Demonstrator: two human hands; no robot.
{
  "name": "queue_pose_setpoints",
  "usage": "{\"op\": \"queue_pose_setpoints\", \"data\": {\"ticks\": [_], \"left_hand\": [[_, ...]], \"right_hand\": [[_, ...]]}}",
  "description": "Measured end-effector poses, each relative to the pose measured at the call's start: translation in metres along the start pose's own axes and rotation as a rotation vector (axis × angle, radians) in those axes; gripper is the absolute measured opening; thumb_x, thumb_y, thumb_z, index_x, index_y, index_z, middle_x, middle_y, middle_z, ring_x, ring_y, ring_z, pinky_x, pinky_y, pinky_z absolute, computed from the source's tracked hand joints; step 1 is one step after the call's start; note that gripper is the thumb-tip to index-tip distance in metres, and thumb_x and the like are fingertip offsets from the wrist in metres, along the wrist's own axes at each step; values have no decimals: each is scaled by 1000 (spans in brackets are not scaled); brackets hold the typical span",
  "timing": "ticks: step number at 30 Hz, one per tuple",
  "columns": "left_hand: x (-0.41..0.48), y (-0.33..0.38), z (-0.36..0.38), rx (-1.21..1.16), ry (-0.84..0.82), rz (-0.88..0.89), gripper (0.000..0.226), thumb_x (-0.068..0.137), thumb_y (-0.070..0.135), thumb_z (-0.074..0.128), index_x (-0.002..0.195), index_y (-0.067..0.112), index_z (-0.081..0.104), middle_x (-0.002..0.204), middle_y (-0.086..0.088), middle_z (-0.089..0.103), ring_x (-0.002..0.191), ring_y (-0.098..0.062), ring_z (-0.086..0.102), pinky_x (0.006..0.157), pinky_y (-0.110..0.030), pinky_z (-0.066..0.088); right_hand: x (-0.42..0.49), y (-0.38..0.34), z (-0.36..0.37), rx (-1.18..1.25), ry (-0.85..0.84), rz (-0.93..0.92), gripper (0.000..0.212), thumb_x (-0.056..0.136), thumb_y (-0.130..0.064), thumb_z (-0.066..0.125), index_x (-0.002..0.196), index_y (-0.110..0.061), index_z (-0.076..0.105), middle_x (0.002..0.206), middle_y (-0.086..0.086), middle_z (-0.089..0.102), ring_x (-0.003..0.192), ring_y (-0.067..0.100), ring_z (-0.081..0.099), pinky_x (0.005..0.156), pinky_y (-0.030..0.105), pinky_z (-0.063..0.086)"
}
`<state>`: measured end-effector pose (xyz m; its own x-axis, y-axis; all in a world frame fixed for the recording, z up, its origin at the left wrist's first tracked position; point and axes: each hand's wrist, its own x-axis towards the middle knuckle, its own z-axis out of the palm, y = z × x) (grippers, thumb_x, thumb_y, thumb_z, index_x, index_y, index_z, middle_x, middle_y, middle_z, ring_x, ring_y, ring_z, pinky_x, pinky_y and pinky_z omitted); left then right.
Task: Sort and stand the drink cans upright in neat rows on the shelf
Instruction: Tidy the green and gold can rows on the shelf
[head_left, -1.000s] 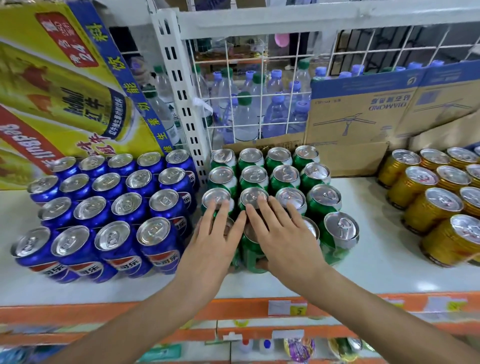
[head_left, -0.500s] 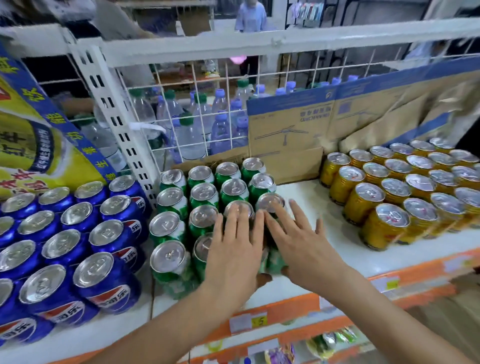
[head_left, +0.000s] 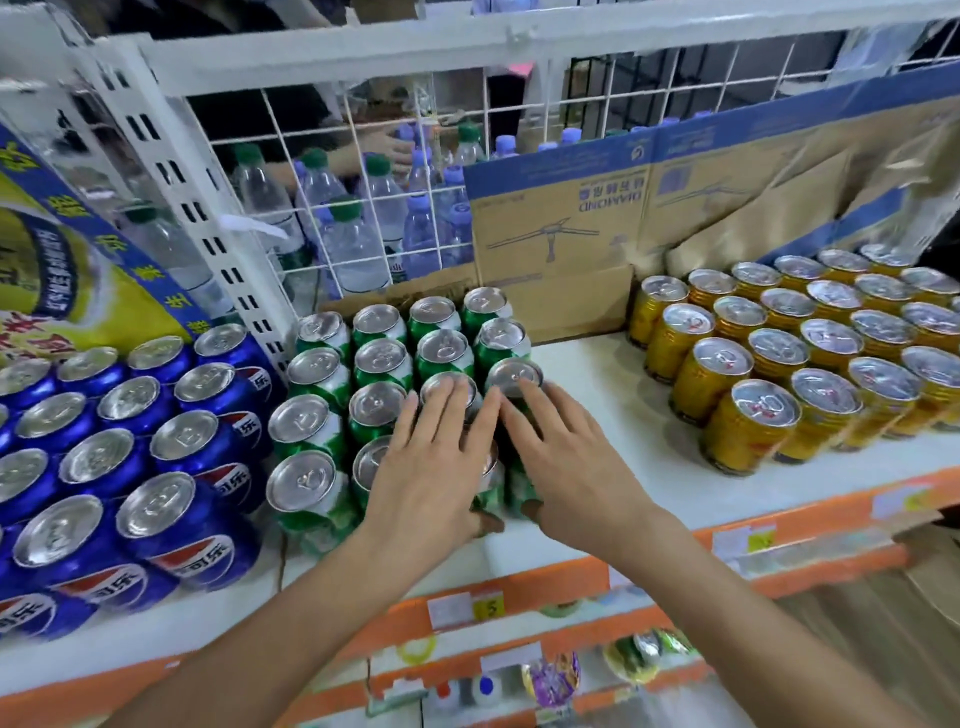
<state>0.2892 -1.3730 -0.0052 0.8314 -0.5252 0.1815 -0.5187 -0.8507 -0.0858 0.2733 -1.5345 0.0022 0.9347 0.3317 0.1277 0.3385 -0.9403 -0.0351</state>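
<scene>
Shelf (head_left: 597, 364), middle block: green cans (head_left: 379, 358), upright, four across, silver tops. Left hand (head_left: 431, 478) and right hand (head_left: 571, 467) lie flat, fingers straight, over the front cans (thumbs tucked against the can sides). Left block: blue cans (head_left: 119, 452) lettered "可乐". Right block: gold cans (head_left: 779, 364), labels unreadable. Behind: cardboard box (head_left: 561, 218) printed "DIAMOND" upside down; capped water bottles (head_left: 358, 244). Edge tag (head_left: 488, 605): "5".

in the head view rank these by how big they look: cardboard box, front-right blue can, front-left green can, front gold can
1. cardboard box, clearly largest.
2. front-right blue can, though likely nearest the camera.
3. front-left green can and front gold can look alike; not ranked.
</scene>
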Motion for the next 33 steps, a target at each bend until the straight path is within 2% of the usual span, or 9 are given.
{"op": "queue_pose_setpoints", "data": {"ticks": [2,4,8,12,15,19,22,24,33], "left_hand": [[-8,-8,-8,-59,81,-17,130,45,66,81,148,14,20,152,-14,33,143,-29,26,113,-52,28],[-22,-20,-15,-169,137,-110,125,57,61,79,151,24,7,159,-6,15,147,-21,5,118,-45,17],[-64,-42,-20,-468,258,-395,113,64,47,82,147,39,5,158,10,5,144,-3,-3,112,-24,8],[-101,-54,6,-644,350,-602,111,68,34,83,149,33,7,157,3,16,144,-9,12,110,-25,19],[-117,-62,32,-718,333,-650,110,71,37,78,151,23,5,155,-4,26,142,-19,25,111,-31,28],[-121,-68,51,-845,294,-637,101,69,27,84,145,29,18,141,3,44,127,-17,46,100,-22,39],[-117,-75,56,-841,213,-638,89,69,34,84,139,13,34,131,-8,56,118,-30,56,93,-43,49],[-116,-78,57,-828,200,-631,82,70,40,82,134,9,40,127,-11,59,113,-34,59,88,-47,51],[-120,-82,63,-875,177,-553,68,77,37,76,130,10,43,127,-8,60,113,-28,58,86,-27,44]], "right_hand": [[-3,-7,-7,41,17,-11,106,48,-35,86,139,-7,40,140,19,44,131,40,41,103,51,38],[-1,-14,-13,89,61,-85,98,54,-34,83,139,-7,41,141,16,44,134,36,38,107,49,35],[16,-36,-19,224,69,-244,72,75,-20,70,139,-6,41,143,12,41,137,30,31,115,38,20],[35,-64,-19,275,1,-327,63,89,-23,61,145,-15,33,147,4,36,136,23,27,110,28,21],[46,-83,-21,280,-55,-300,61,90,-28,60,144,-22,32,147,0,34,134,23,26,107,32,26],[48,-93,-21,165,-101,-251,63,88,-33,61,144,-22,35,146,2,34,133,25,26,107,38,31],[42,-91,-22,170,-111,-161,64,85,-32,64,142,-21,38,143,3,36,131,26,28,103,38,34],[38,-90,-24,173,-114,-145,61,85,-30,64,140,-21,40,142,4,36,130,26,29,103,36,31],[37,-94,-21,234,-137,-99,68,84,-28,67,143,-21,35,140,6,35,129,26,27,102,37,30]]}}
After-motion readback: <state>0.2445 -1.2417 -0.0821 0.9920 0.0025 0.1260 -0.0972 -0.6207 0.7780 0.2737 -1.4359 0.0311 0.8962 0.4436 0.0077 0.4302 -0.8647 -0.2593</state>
